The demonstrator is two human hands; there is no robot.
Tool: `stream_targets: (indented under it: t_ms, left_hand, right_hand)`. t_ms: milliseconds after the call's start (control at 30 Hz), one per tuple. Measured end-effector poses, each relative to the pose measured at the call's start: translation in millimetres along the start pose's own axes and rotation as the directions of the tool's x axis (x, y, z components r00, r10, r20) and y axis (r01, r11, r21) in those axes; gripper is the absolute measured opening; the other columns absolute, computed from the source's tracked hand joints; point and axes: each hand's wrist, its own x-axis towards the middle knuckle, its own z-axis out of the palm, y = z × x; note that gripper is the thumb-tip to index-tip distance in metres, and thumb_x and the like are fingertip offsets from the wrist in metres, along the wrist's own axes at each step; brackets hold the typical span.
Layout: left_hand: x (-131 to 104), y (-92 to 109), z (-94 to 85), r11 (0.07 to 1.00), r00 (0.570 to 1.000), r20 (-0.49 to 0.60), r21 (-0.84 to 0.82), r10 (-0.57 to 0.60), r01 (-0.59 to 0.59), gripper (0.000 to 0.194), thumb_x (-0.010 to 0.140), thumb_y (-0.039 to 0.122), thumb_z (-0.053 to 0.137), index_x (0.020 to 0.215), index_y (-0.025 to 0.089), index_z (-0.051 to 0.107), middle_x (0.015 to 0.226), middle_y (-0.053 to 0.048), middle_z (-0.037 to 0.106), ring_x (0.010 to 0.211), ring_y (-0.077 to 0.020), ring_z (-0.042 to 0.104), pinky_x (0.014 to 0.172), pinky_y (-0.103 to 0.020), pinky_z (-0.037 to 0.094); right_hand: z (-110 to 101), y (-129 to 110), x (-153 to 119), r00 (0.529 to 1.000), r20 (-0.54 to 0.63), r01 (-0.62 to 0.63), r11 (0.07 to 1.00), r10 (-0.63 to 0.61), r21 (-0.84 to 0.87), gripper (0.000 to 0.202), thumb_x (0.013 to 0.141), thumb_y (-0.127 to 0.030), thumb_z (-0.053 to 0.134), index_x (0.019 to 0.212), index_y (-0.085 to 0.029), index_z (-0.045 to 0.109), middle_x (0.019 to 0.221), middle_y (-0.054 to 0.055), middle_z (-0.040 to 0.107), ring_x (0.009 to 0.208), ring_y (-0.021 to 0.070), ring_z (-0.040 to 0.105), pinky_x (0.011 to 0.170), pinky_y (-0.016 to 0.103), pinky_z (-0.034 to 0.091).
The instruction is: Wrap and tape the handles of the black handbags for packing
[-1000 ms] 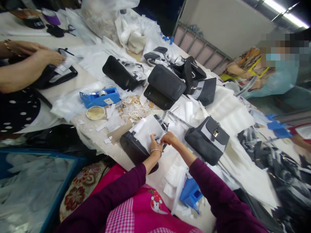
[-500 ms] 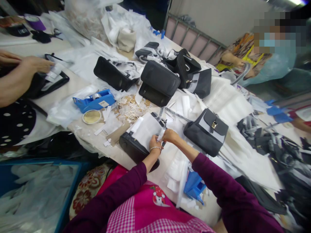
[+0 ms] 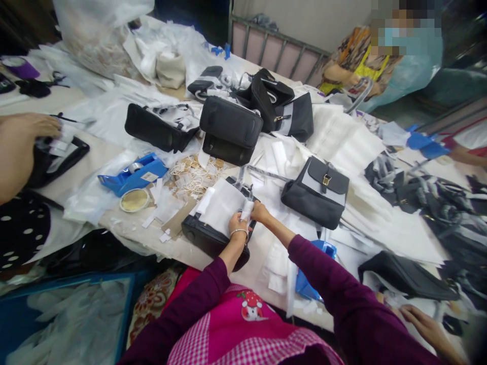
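A black handbag point(image 3: 213, 241) lies on the table in front of me, a white sheet point(image 3: 222, 205) over its upper face. At its right end is a rolled piece of white wrapping point(image 3: 247, 209) around a strap end. My left hand point(image 3: 238, 223), with a bracelet at the wrist, closes on the near side of this wrapping. From the right, my right hand point(image 3: 259, 211) pinches at its edge, fingers closed; the fingertips are partly hidden. A plastic-covered strap point(image 3: 268, 174) runs from there towards a black and grey handbag point(image 3: 315, 195) on the right.
Several black handbags point(image 3: 230, 124) stand behind. A blue tape dispenser point(image 3: 133, 175), a tape roll point(image 3: 134, 200) and a pile of stringed tags point(image 3: 196, 175) lie to the left. Another blue dispenser point(image 3: 310, 274) is near my right sleeve. Co-workers' hands point(image 3: 422, 322) are at right and left.
The view has shifted, so the table contents sit further left. Both my hands stay at the wrapping, which shows more clearly between them. A co-worker's hand has appeared at lower right.
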Motion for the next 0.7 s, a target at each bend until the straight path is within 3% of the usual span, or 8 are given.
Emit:
stream_targets:
  t_ms: [200, 467, 567, 700]
  left_hand:
    - [6.5, -3.7, -0.5, 0.999, 0.999, 0.002, -0.002, 0.039, -0.039, 0.023, 0.073, 0.019, 0.056, 0.096, 0.015, 0.058, 0.059, 0.002, 0.060, 0.038, -0.0120, 0.055, 0.034, -0.018, 0.032]
    - [3.5, 2.4, -1.6, 0.997, 0.996, 0.033, -0.023, 0.080, -0.079, 0.027, 0.070, 0.021, 0.058, 0.097, 0.015, 0.058, 0.053, 0.003, 0.059, 0.038, -0.0129, 0.055, 0.036, -0.019, 0.035]
    - [2.3, 3.8, -3.1, 0.996, 0.996, 0.039, -0.044, 0.085, -0.083, 0.029, 0.069, 0.023, 0.059, 0.096, 0.014, 0.058, 0.053, 0.003, 0.058, 0.038, -0.0132, 0.055, 0.037, -0.020, 0.036]
    - [0.8, 5.2, -3.3, 0.994, 0.996, 0.038, -0.085, 0.075, -0.072, 0.031, 0.066, 0.025, 0.063, 0.094, 0.014, 0.057, 0.055, 0.003, 0.059, 0.038, -0.0132, 0.054, 0.036, -0.021, 0.035]
  right_hand:
    - [10.2, 13.8, 2.5, 0.999, -0.037, 0.000, 0.993, 0.004, 0.115, 0.037, 0.064, -0.013, 0.069, 0.099, -0.016, 0.057, 0.094, 0.007, 0.070, 0.081, 0.0205, 0.066, 0.061, 0.022, 0.046]
    - [1.3, 16.8, 11.2, 1.000, -0.017, -0.011, 0.948, 0.017, 0.319, 0.043, 0.048, -0.001, 0.072, 0.085, -0.020, 0.061, 0.071, 0.000, 0.068, 0.072, 0.0237, 0.067, 0.062, 0.026, 0.047]
    - [-0.3, 23.1, 2.8, 0.995, -0.076, -0.023, 0.900, 0.062, 0.435, 0.033, 0.054, -0.002, 0.068, 0.081, -0.020, 0.062, 0.072, 0.001, 0.068, 0.077, 0.0236, 0.067, 0.069, 0.029, 0.048]
    - [15.8, 27.0, -22.7, 0.972, -0.181, -0.008, 0.788, 0.151, 0.615, 0.026, 0.072, -0.006, 0.055, 0.095, -0.018, 0.060, 0.087, 0.004, 0.069, 0.090, 0.0189, 0.065, 0.077, 0.028, 0.049]
